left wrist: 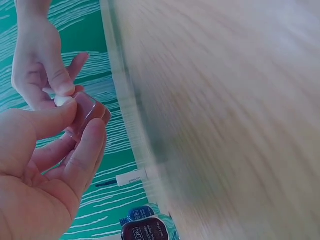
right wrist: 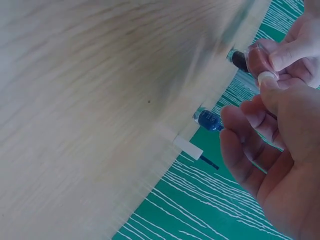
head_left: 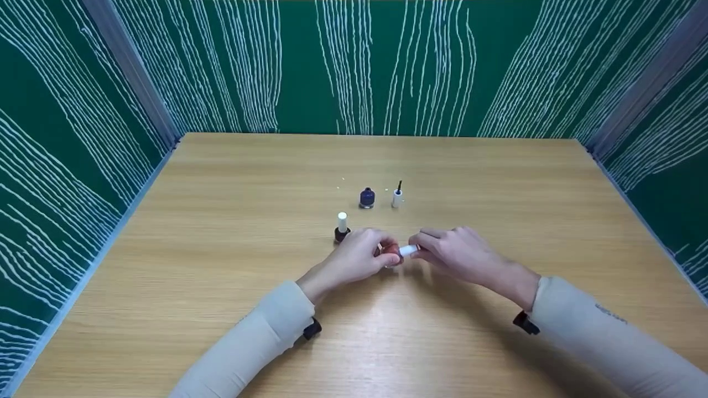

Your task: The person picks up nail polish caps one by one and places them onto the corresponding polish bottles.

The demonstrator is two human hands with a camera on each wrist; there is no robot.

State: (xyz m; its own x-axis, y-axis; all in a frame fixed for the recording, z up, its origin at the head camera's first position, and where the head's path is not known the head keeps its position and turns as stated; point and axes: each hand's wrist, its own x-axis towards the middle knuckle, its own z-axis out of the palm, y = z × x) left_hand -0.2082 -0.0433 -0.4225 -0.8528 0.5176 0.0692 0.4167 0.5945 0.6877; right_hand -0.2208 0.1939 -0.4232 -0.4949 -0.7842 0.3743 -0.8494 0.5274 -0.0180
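Over the middle of the table, my left hand point(head_left: 359, 255) grips a reddish-pink nail polish bottle point(right wrist: 259, 62) by its glass body. The bottle is tilted, its white cap point(head_left: 408, 250) pointing to the right. The thumb and fingers of my right hand point(head_left: 462, 255) pinch that cap. In the head view a dark nail polish bottle point(head_left: 342, 224) with a white cap stands upright just beyond my left hand. Farther back is an uncapped blue nail polish bottle point(head_left: 366, 198). To its right, a white cap with its brush point(head_left: 397, 198) stands brush up.
The wooden table point(head_left: 221, 232) carries a few tiny white specks near the blue bottle. Green walls point(head_left: 298, 66) with white wavy lines border its back and sides. A dark device point(head_left: 313, 328) sits under each wrist.
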